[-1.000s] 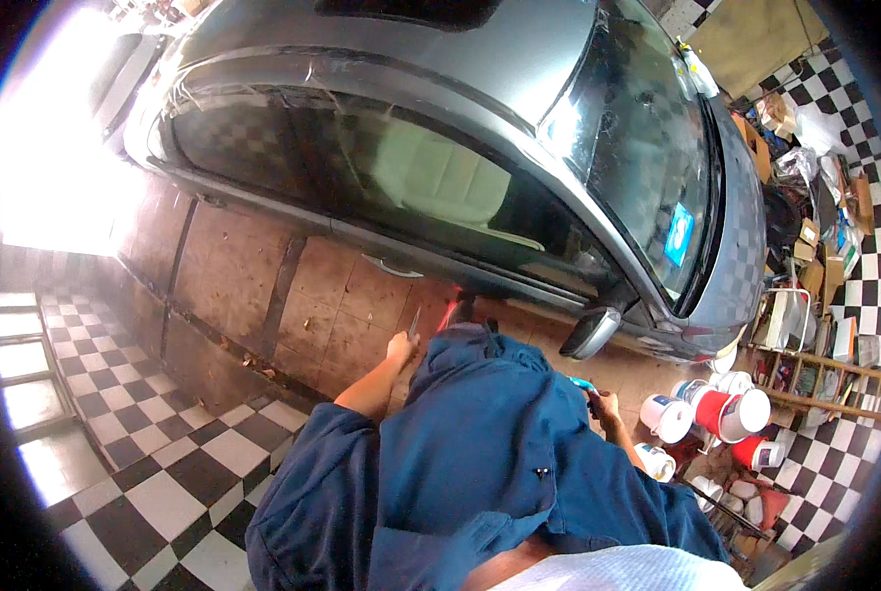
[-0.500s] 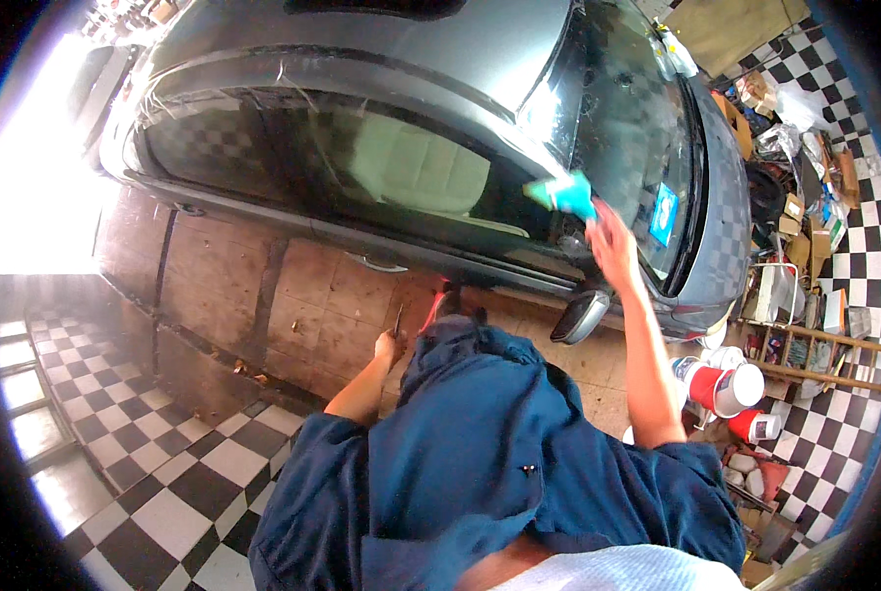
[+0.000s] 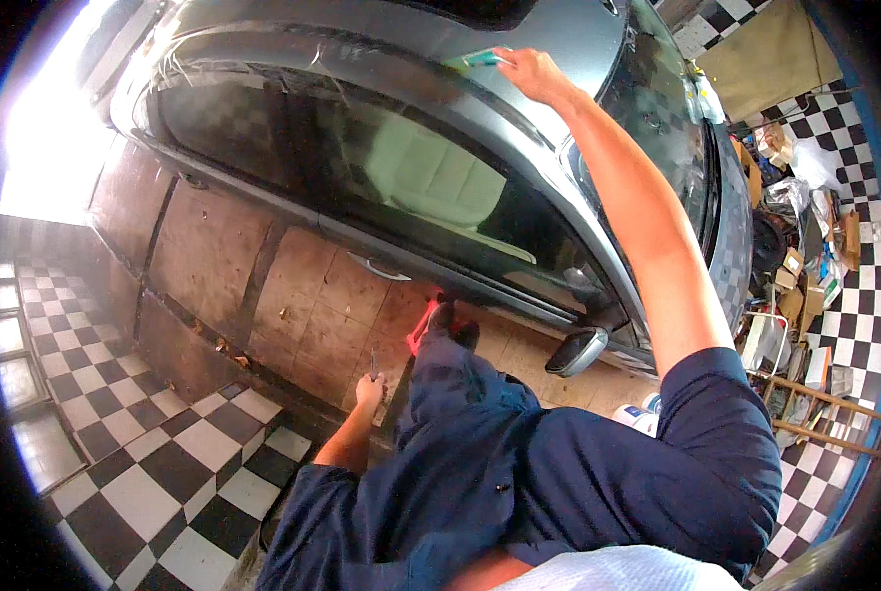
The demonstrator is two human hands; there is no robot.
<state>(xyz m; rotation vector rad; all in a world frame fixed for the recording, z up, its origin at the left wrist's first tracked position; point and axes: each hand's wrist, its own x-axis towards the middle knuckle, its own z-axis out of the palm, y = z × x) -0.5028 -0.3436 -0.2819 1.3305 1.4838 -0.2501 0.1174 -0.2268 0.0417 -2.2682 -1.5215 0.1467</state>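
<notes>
My right arm stretches up over the dark grey car (image 3: pixel 381 212). In my right hand (image 3: pixel 527 74), a teal brush-like tool (image 3: pixel 482 60) with a yellow-green end meets the roof near its side edge. Pale streaks mark the roof edge to its left. My left hand (image 3: pixel 369 391) hangs low beside my leg. It is closed around a thin, dark, upright tool (image 3: pixel 374 361), too small to identify. The side window (image 3: pixel 460 192) and the door mirror (image 3: pixel 576 352) lie between me and the roof.
A red object (image 3: pixel 422 327) is by my shoe below the door. Whitish buckets (image 3: pixel 639 418) stand near my right side. Boxes and plastic bags (image 3: pixel 805 192) are piled at the far right, with wooden rails (image 3: pixel 824 404) nearby. A dark raised edge (image 3: pixel 189 330) borders the brown floor tiles.
My right hand has swept the teal tool from the windshield pillar up and left onto the roof. My left hand has dropped slightly lower and left, still holding the thin tool.
</notes>
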